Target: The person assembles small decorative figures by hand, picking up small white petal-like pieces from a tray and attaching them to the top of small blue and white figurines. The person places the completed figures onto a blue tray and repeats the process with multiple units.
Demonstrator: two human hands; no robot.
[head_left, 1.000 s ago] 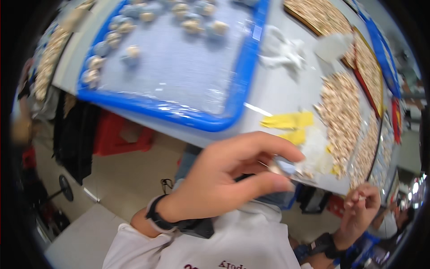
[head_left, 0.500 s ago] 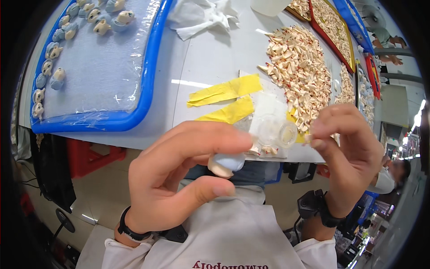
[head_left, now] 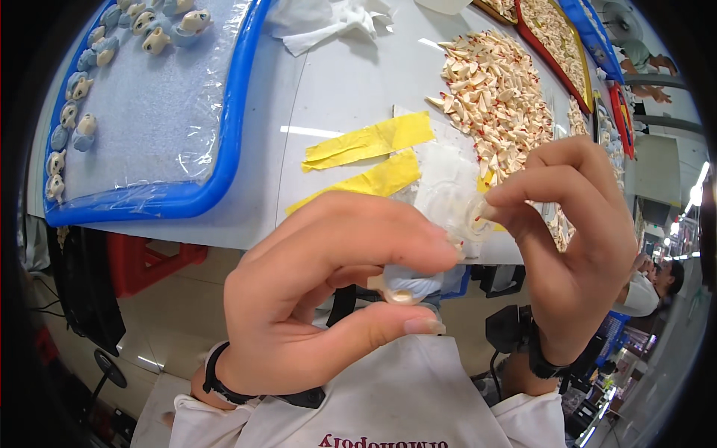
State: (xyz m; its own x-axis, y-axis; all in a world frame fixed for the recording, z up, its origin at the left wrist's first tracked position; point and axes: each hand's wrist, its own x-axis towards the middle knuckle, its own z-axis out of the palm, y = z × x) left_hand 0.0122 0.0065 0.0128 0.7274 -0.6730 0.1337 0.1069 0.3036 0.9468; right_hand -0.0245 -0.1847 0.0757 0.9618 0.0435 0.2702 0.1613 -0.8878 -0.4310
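My left hand (head_left: 314, 287) pinches a small doll head (head_left: 412, 284) with light blue moulded hair and a cream face part, held in front of my body near the table edge. Thumb and fingers cover some of it. To the right, my right hand (head_left: 579, 216) is closed in a pinch on a tiny cream piece with a red tip (head_left: 484, 214). These fingertips are at a small clear round cup (head_left: 457, 209) on the table; whether they touch it I cannot tell. A large pile of similar cream, red-tipped pieces (head_left: 499, 97) lies just beyond.
At the left, a blue-rimmed tray (head_left: 233, 142) holds several blue-haired doll heads (head_left: 155, 37). Yellow tape strips (head_left: 370, 142) and crumpled white tissue (head_left: 328, 26) lie on the table. More filled trays (head_left: 549, 52) stand far right. A red stool (head_left: 153, 261) is below.
My left hand has moved right with the doll head, which is now turned differently. My right hand has come left and up to the clear cup, still pinching the tiny piece.
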